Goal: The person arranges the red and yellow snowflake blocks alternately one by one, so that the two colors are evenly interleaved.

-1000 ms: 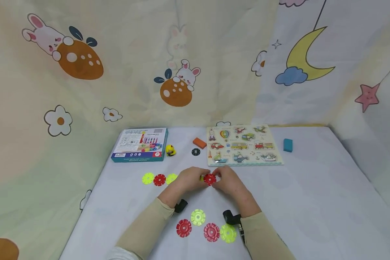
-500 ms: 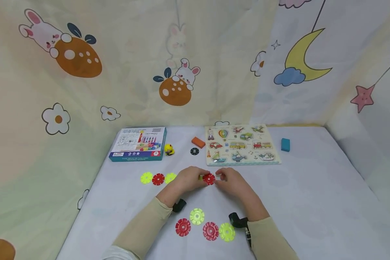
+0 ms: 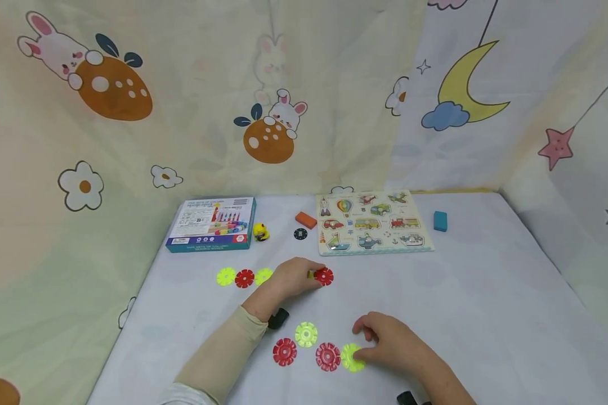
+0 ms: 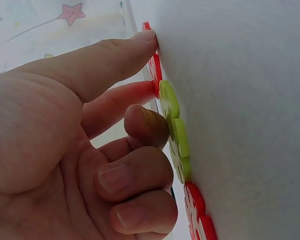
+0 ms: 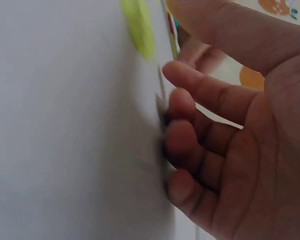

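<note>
In the head view my left hand sits at the row of flower-shaped plastic discs. Its thumb and forefinger pinch the edges of a red flower-shaped disc at the row's right end. Its other curled fingers lie over a yellow-green disc, with a red disc beyond, in the left wrist view. My right hand is at the near group, fingers loosely bent and apart, its thumb over the edge of a yellow-green flower-shaped disc. Contact with that disc cannot be told; the right wrist view is blurred.
Near discs: red, yellow-green and red. The row's left end holds a yellow-green disc and a red one. Behind stand a box, yellow duck, orange block, black chip, puzzle board and blue block.
My right hand has left the red disc at the row's end and moved toward me and right, to the near yellow-green disc. My left hand has stayed at the red disc.
</note>
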A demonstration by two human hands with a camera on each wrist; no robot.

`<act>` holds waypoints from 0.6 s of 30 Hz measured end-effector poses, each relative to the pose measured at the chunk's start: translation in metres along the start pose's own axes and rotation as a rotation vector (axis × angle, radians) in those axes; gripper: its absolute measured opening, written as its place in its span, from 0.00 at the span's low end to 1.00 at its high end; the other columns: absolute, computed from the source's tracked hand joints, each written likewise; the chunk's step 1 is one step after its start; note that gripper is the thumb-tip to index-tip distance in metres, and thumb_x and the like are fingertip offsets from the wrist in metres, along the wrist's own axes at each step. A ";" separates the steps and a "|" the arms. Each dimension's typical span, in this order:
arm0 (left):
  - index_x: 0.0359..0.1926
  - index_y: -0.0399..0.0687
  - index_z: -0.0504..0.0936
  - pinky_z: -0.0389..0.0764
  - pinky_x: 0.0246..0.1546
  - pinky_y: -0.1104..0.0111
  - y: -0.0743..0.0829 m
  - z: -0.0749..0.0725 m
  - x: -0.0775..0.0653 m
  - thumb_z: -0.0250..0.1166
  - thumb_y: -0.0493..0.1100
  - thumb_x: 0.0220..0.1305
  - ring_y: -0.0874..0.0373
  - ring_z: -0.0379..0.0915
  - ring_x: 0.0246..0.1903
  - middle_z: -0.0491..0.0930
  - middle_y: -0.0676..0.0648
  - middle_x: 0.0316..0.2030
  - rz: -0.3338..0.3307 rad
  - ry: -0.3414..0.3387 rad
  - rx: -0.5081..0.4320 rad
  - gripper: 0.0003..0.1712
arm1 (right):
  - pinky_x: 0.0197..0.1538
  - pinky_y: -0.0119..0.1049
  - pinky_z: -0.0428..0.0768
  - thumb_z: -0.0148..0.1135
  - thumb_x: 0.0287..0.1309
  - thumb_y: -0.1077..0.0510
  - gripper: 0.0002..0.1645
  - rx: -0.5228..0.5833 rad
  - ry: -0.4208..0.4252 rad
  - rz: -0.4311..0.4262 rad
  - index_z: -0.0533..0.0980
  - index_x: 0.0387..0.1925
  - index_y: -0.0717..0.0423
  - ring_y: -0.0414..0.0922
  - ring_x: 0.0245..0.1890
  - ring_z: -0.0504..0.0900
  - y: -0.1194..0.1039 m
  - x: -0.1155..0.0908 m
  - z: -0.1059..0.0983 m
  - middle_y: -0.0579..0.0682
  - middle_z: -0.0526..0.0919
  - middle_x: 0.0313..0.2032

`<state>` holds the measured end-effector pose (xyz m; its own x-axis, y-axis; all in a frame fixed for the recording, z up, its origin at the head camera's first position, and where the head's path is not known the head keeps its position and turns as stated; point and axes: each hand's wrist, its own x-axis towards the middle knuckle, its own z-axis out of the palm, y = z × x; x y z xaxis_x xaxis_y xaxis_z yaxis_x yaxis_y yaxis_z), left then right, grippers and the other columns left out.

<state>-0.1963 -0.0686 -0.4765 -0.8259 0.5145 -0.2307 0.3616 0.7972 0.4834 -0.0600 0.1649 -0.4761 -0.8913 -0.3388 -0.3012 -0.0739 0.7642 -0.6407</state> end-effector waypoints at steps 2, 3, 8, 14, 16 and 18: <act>0.60 0.62 0.76 0.72 0.50 0.62 -0.001 0.000 0.000 0.66 0.54 0.59 0.57 0.69 0.52 0.76 0.54 0.55 0.002 0.000 -0.003 0.27 | 0.29 0.34 0.68 0.76 0.34 0.37 0.26 -0.048 0.021 -0.027 0.76 0.36 0.40 0.38 0.28 0.68 -0.002 -0.007 0.009 0.40 0.69 0.26; 0.60 0.62 0.76 0.72 0.50 0.62 -0.001 0.000 0.000 0.66 0.53 0.59 0.57 0.69 0.52 0.76 0.54 0.55 0.002 0.001 -0.002 0.27 | 0.30 0.34 0.67 0.76 0.33 0.36 0.27 -0.071 0.039 -0.033 0.76 0.36 0.40 0.38 0.28 0.67 -0.003 -0.009 0.012 0.39 0.69 0.27; 0.60 0.61 0.76 0.72 0.49 0.63 0.000 0.000 0.001 0.66 0.53 0.59 0.58 0.70 0.49 0.77 0.54 0.54 0.008 0.011 -0.001 0.27 | 0.32 0.34 0.70 0.78 0.32 0.41 0.27 -0.099 0.090 0.008 0.74 0.33 0.43 0.38 0.28 0.67 -0.011 -0.013 0.021 0.39 0.68 0.29; 0.60 0.61 0.76 0.73 0.48 0.63 0.003 0.001 -0.001 0.66 0.53 0.59 0.59 0.70 0.49 0.77 0.54 0.53 -0.006 0.010 0.008 0.27 | 0.28 0.34 0.69 0.77 0.38 0.51 0.20 -0.012 0.051 0.046 0.71 0.28 0.46 0.40 0.26 0.68 -0.017 -0.013 0.021 0.42 0.69 0.25; 0.60 0.61 0.76 0.73 0.48 0.63 0.003 0.001 -0.001 0.66 0.53 0.59 0.59 0.70 0.49 0.77 0.54 0.53 -0.013 0.008 0.015 0.27 | 0.27 0.33 0.68 0.76 0.39 0.54 0.19 0.009 0.042 0.039 0.71 0.27 0.47 0.40 0.25 0.68 -0.018 -0.014 0.021 0.43 0.69 0.23; 0.60 0.61 0.76 0.72 0.49 0.63 0.003 0.001 -0.002 0.66 0.53 0.59 0.58 0.70 0.50 0.77 0.54 0.53 -0.014 0.008 0.018 0.27 | 0.28 0.34 0.69 0.76 0.38 0.55 0.19 0.006 0.034 0.045 0.72 0.28 0.47 0.41 0.25 0.68 -0.020 -0.013 0.020 0.44 0.69 0.23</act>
<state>-0.1934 -0.0665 -0.4751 -0.8342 0.5009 -0.2306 0.3578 0.8099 0.4648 -0.0379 0.1436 -0.4735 -0.9083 -0.2851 -0.3063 -0.0306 0.7752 -0.6309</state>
